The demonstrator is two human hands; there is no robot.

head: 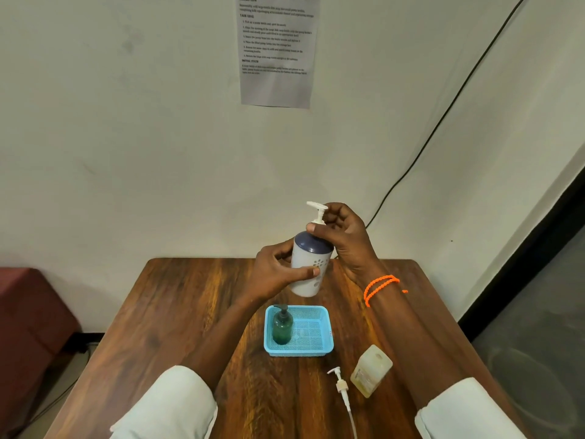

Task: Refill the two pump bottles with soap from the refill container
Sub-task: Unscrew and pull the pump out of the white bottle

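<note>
Head view: both hands' fingers grip the white bottle (308,267) above the blue basket (319,315) holding a green bottle (282,327).

Pale wall (126,137) behind the wooden bench (177,327), 1 printed sheet (277,52) taped up, black cable (443,115) trailing down, maroon seat (28,312) off the bench's left edge.

We read a printed sheet (278,49) taped on the wall: bold headings "DESCRIPTION", "TASK GOAL", "INITIAL STATE", w/ approx. six numbered steps under the 2nd. Body text is too small to read. Refill container (371,371) on the tabletop has a label, print illegible. White pump bottle (309,264) shows dots only, no words.
</note>
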